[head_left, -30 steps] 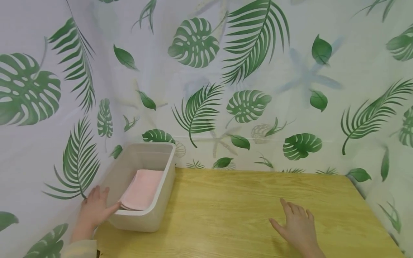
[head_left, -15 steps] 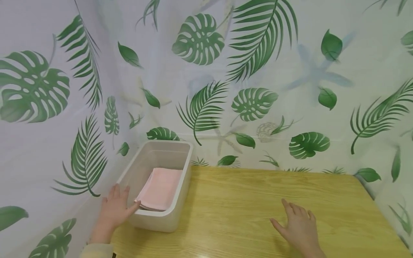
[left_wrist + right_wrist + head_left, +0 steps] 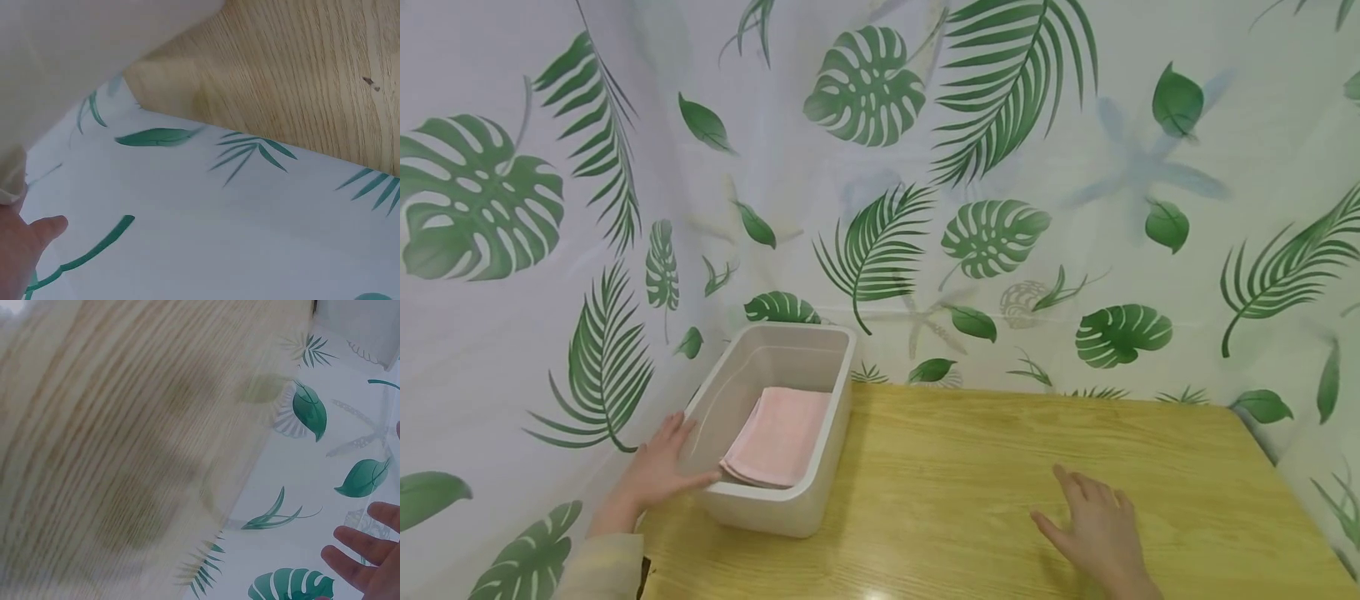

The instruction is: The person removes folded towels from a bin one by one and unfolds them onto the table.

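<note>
A pale grey plastic bin (image 3: 838, 367) stands at the left of the table, against the patterned wall. Folded pink cloth (image 3: 786, 433), perhaps a towel, lies inside it. My left hand (image 3: 658, 471) is at the bin's near left corner with straight fingers along the left side. Its thumb reaches to the near rim; I cannot tell how firmly it touches. In the left wrist view only part of this hand (image 3: 22, 250) shows. Over the table, to the right, my right hand (image 3: 1097, 529) has its fingers spread and holds nothing. Several of its fingers (image 3: 362, 547) appear in the right wrist view.
The wood-grain table (image 3: 955, 475) extends right from the bin. White sheeting (image 3: 1037, 167) printed with green leaves forms the back and side walls. A small dark mark (image 3: 370, 83) shows on wood in the left wrist view.
The head view has swung left, so the bin appears farther right. My left hand has shifted slightly left against the bin's corner, its fingers turned. My right hand has barely moved.
</note>
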A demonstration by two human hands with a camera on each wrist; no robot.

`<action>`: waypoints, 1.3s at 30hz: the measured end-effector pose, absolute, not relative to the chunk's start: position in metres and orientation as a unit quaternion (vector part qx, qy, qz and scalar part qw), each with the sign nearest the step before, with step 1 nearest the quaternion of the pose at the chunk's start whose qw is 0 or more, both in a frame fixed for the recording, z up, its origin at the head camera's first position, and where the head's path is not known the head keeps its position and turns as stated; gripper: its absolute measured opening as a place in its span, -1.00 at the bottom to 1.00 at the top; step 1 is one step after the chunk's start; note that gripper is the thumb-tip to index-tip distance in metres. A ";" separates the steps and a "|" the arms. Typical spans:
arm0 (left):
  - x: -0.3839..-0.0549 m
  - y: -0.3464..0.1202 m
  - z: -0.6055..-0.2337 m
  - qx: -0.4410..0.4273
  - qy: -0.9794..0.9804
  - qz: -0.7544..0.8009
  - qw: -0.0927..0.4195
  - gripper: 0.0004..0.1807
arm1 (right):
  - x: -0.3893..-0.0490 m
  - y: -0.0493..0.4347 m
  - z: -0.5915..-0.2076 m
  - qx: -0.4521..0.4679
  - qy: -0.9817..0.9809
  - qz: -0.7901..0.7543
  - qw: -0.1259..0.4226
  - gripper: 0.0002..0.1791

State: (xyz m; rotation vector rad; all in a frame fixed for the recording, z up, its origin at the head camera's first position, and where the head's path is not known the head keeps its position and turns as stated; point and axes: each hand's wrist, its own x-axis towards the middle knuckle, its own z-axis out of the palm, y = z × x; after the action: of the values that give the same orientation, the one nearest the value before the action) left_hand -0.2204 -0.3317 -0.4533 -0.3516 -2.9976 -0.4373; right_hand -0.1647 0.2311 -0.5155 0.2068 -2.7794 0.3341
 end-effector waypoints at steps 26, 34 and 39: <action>-0.214 -0.286 -0.455 -0.215 -0.972 -0.074 0.066 -0.03 | -0.166 0.239 -0.502 0.107 -0.976 0.105 0.160 -0.28; -0.215 -0.255 -0.458 -0.237 -0.967 -0.050 0.073 -0.01 | -0.166 0.243 -0.493 0.103 -0.978 0.096 0.155 -0.31; -0.212 -0.231 -0.458 -0.239 -0.966 -0.045 0.086 0.03 | -0.167 0.244 -0.488 0.097 -0.975 0.098 0.175 -0.33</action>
State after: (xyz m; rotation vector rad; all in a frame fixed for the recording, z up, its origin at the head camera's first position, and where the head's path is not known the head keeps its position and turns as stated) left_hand -0.2121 -0.2306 -0.4582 -0.7136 -2.8796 -0.1346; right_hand -0.1673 0.2438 -0.4880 0.2746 -2.7622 0.2783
